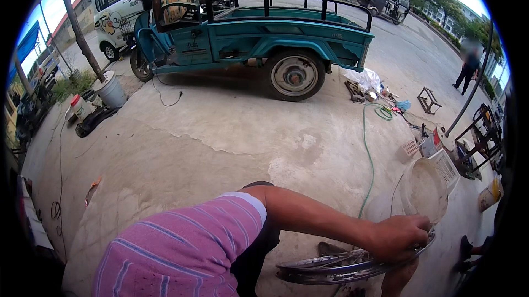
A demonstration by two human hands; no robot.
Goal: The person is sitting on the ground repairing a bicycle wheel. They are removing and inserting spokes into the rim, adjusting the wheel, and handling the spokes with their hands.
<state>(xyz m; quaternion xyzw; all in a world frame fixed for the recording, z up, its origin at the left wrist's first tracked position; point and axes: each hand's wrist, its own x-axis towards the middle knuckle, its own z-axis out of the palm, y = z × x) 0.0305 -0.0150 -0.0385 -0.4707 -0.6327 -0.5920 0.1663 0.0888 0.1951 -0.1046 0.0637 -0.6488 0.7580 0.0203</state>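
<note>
My left arm, in a pink striped sleeve, bends across to the right. At its end my left hand [398,238] is closed over the edge of a bare metal wheel rim [336,276] with thin spokes. The rim is tilted nearly flat, low at the bottom right. Below the rim my right hand [399,279] shows only in part, close to the rim's underside; its fingers are hidden. Just beyond my left hand stands a wide, pale round basin [423,189].
A teal cargo tricycle [292,49] stands ahead. A green hose [368,153] runs along the concrete. A white crate [443,169], a metal stand [482,134] and a yellow bucket [489,195] are at right. Dark shoes [466,248] show at lower right; a person [468,68] is farther off.
</note>
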